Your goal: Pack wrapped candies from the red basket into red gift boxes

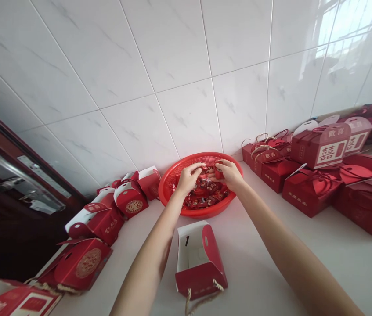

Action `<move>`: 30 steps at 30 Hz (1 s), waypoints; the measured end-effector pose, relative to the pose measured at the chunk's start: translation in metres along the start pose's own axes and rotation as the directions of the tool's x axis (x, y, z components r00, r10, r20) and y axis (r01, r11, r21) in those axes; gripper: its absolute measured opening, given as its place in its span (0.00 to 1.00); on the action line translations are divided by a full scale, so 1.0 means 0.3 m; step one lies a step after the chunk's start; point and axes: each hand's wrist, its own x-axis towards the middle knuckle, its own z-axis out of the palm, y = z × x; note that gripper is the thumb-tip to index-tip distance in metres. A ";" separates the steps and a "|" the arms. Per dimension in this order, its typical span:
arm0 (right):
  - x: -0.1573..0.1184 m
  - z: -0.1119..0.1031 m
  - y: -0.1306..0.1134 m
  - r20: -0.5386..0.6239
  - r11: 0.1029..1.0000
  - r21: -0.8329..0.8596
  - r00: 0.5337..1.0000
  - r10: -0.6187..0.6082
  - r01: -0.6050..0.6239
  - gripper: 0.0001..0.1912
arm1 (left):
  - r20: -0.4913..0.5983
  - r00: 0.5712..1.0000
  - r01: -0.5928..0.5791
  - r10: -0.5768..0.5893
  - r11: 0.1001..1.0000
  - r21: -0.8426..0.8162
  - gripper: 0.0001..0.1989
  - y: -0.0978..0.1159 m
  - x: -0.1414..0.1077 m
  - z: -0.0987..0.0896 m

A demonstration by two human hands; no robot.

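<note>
Over a red plastic basket (169,193) heaped with red-wrapped candies (205,199), both hands work close together. My left hand (190,175) has its thumb and fingers pinched on a small red wrapped candy (204,172). Fingers of my right hand (227,173) curl round a red wrapped item (218,170). Nearer to me, between my forearms, an open red gift box (200,276) stands on the white table; its white inside shows, and a twisted rope handle hangs over its near end.
Red gift boxes (102,219) line the left side of the table (245,272). More boxes (311,191), some stacked, fill the right side. A tiled wall (186,109) rises behind the basket; a dark door (17,210) is at the left.
</note>
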 end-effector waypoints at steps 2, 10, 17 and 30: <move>0.000 0.001 0.002 0.002 1.000 -0.012 1.000 0.013 -0.013 0.06 | -0.018 0.999 -0.037 0.037 0.999 0.004 0.11 0.001 -0.001 -0.002; -0.007 0.001 0.005 0.038 0.999 0.002 0.999 0.032 -0.032 0.07 | 0.001 0.986 -0.166 0.166 0.986 -0.032 0.09 -0.003 -0.010 0.002; -0.014 -0.007 0.004 0.074 1.000 0.030 0.997 0.007 -0.009 0.15 | 0.085 0.981 -0.177 0.174 0.984 0.028 0.15 0.017 -0.024 0.005; -0.039 -0.003 0.001 0.001 0.992 -0.021 0.992 -0.125 0.125 0.10 | 0.051 0.999 -0.006 0.002 0.996 0.090 0.16 0.050 -0.064 0.028</move>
